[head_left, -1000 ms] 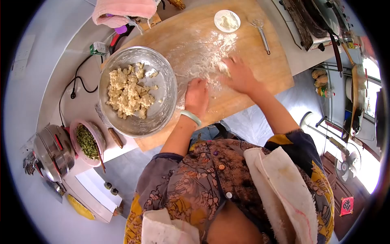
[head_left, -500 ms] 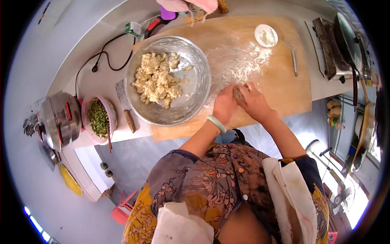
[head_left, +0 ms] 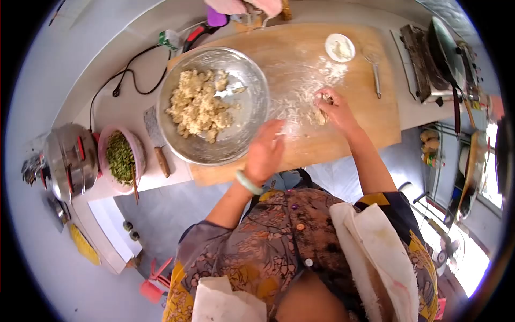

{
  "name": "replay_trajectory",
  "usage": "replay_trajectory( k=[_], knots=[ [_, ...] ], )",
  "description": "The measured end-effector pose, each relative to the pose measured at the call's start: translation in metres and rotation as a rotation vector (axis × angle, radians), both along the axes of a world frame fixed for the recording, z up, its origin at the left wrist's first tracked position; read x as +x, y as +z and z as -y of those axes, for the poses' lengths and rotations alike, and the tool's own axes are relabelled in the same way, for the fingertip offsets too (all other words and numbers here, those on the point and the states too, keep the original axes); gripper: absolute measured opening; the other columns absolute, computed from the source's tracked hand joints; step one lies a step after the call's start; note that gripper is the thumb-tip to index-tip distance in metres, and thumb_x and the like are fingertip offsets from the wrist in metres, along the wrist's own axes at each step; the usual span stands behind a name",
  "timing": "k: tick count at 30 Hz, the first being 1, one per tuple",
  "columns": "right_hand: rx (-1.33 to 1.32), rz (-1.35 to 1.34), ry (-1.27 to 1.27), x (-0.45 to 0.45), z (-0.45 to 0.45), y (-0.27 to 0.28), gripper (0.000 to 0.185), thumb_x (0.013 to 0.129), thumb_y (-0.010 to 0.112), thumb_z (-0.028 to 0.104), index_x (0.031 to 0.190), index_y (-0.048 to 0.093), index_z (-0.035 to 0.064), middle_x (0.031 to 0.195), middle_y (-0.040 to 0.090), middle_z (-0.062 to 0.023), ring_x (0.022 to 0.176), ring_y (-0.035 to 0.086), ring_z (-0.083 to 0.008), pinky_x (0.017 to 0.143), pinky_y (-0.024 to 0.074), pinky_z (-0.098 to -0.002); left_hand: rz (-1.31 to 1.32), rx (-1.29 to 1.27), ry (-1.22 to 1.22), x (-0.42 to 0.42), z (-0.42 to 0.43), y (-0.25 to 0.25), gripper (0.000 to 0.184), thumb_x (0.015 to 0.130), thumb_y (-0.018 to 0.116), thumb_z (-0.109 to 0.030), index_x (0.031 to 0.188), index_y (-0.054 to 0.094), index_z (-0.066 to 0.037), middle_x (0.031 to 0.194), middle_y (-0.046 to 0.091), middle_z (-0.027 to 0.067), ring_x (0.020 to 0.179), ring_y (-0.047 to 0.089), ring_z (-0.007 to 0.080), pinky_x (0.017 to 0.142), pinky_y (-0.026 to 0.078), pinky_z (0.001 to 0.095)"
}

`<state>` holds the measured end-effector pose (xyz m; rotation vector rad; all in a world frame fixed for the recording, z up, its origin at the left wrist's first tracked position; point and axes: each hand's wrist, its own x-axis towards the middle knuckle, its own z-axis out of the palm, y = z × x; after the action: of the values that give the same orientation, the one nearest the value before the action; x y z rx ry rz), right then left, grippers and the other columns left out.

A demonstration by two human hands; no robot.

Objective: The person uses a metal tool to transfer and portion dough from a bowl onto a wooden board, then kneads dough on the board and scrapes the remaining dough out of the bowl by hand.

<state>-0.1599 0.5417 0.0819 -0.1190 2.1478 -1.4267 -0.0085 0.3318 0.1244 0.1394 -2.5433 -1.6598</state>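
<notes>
- One view, head: the two-handed hold of half a second ago is broken.
- My left hand (head_left: 265, 151) is released, blurred, nothing seen in it, close beside the steel bowl (head_left: 251, 91).
- My right hand (head_left: 338, 111) grasps the dough piece (head_left: 321, 117) over the flour-dusted wooden board (head_left: 366, 121), away from the bowl.
- Assessment: working this piece now appears to rest with one hand.

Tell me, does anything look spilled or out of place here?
Only the white powder looks spilled: it lies scattered loosely over the wooden board, outside the small dish, near the right hand. Nothing appears damaged.
</notes>
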Motion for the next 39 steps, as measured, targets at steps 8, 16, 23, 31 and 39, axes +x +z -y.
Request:
replay_trajectory(
  k=[8, 16, 23, 31, 39],
  knots=[
    [0.473, -0.892, 0.190, 0.014, -0.022, -0.033, 0.035, 0.090, 0.052, 0.011, 0.125, 0.053, 0.0063, 0.111, 0.059, -0.0208, 0.093, 0.060, -0.0356, 0.082, 0.0474, -0.0413, -0.018, 0.066, 0.165, 0.029, 0.018, 0.001, 0.033, 0.085, 0.055, 0.005, 0.117, 0.058, 0.000, 0.112, 0.059, 0.0197, 0.094, 0.061, 0.0313, 0.080, 0.050, 0.0341],
    [0.440, -0.466, 0.155, -0.011, -0.027, 0.040, 0.023, 0.092, 0.055, 0.014, 0.110, 0.064, 0.0037, 0.099, 0.067, -0.0177, 0.091, 0.065, -0.0290, 0.080, 0.0499, -0.0383, -0.008, 0.049, 0.444, 0.043, 0.055, 0.010, 0.027, 0.088, 0.060, -0.002, 0.114, 0.061, 0.000, 0.097, 0.064, 0.0131, 0.081, 0.061, 0.0178, 0.072, 0.050, 0.0294],
    [-0.241, -0.025, 0.242, 0.032, 0.073, 0.076, 0.028, 0.092, 0.061, 0.012, 0.117, 0.059, 0.0010, 0.109, 0.064, -0.0093, 0.099, 0.061, -0.0177, 0.083, 0.0480, -0.0289, 0.197, -0.005, 0.512, 0.073, 0.096, 0.000, 0.015, 0.089, 0.063, -0.006, 0.103, 0.063, -0.002, 0.082, 0.067, 0.0104, 0.073, 0.064, 0.0208, 0.066, 0.051, 0.0323],
    [-0.239, 0.218, -0.129, 0.016, 0.241, 0.017, 0.053, 0.096, 0.056, 0.028, 0.137, 0.042, -0.0026, 0.136, 0.048, -0.0127, 0.130, 0.043, -0.0208, 0.105, 0.0351, -0.0328, -0.059, -0.380, 0.227, 0.077, 0.147, 0.004, 0.033, 0.075, 0.062, 0.001, 0.109, 0.061, -0.002, 0.132, 0.048, 0.0238, 0.122, 0.048, 0.0408, 0.100, 0.042, 0.0458],
    [-0.157, 0.051, -0.193, 0.004, 0.301, -0.014, 0.056, 0.095, 0.055, 0.030, 0.138, 0.042, -0.0043, 0.140, 0.048, -0.0163, 0.128, 0.047, -0.0226, 0.106, 0.0345, -0.0311, -0.097, -0.101, 0.851, 0.066, 0.213, -0.051, 0.051, 0.084, 0.062, -0.005, 0.131, 0.044, 0.004, 0.136, 0.047, 0.0265, 0.124, 0.048, 0.0395, 0.100, 0.041, 0.0409]
  ],
)
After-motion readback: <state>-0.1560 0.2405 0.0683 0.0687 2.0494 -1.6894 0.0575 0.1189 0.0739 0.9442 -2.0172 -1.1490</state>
